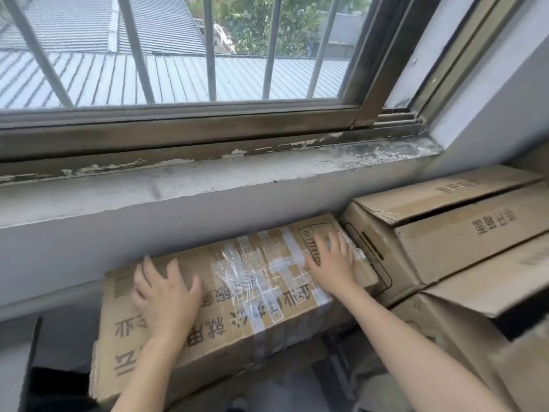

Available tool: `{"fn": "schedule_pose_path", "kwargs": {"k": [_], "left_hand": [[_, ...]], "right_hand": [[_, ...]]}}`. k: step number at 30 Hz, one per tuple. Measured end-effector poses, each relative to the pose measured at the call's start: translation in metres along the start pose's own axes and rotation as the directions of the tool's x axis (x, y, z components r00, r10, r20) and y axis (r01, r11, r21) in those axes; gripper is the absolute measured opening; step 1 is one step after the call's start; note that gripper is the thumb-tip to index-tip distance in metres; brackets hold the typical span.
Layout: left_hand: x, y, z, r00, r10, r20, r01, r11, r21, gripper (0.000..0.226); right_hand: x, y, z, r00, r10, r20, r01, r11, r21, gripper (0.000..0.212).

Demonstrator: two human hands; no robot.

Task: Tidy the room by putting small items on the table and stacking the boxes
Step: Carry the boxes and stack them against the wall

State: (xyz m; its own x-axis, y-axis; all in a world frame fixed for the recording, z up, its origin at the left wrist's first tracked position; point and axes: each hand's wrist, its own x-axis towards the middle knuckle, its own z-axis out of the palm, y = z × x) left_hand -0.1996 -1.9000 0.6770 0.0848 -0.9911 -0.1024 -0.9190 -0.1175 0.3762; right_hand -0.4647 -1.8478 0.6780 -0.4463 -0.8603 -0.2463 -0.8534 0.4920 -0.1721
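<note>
A long taped cardboard box (237, 289) with printed characters lies below the window sill, close against the wall. My left hand (165, 295) rests flat on its top near the left end, fingers spread. My right hand (331, 261) presses flat on the top near the right end, fingers straight and spread. To the right, larger cardboard boxes (463, 233) stand stacked, the upper one with loose flaps, right up against the long box's right end. What the long box sits on is hidden.
A worn window sill (225, 179) and barred window run above the boxes. The grey wall (118, 233) stands directly behind the long box. A dark object (53, 382) shows at the lower left. Another box flap (490, 286) juts out at the right.
</note>
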Motion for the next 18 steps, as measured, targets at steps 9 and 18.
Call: {"fn": "schedule_pose_path", "kwargs": {"k": [9, 18], "left_hand": [[-0.027, 0.084, 0.013, 0.946, 0.290, 0.145, -0.276, 0.955, -0.109, 0.055], [-0.169, 0.166, 0.048, 0.695, 0.660, 0.287, -0.521, 0.737, -0.431, 0.042]], "right_hand": [[-0.127, 0.019, -0.001, 0.984, 0.136, -0.117, -0.031, 0.771, 0.636, 0.054], [-0.247, 0.125, 0.026, 0.884, 0.454, 0.114, -0.353, 0.487, 0.799, 0.029]]}}
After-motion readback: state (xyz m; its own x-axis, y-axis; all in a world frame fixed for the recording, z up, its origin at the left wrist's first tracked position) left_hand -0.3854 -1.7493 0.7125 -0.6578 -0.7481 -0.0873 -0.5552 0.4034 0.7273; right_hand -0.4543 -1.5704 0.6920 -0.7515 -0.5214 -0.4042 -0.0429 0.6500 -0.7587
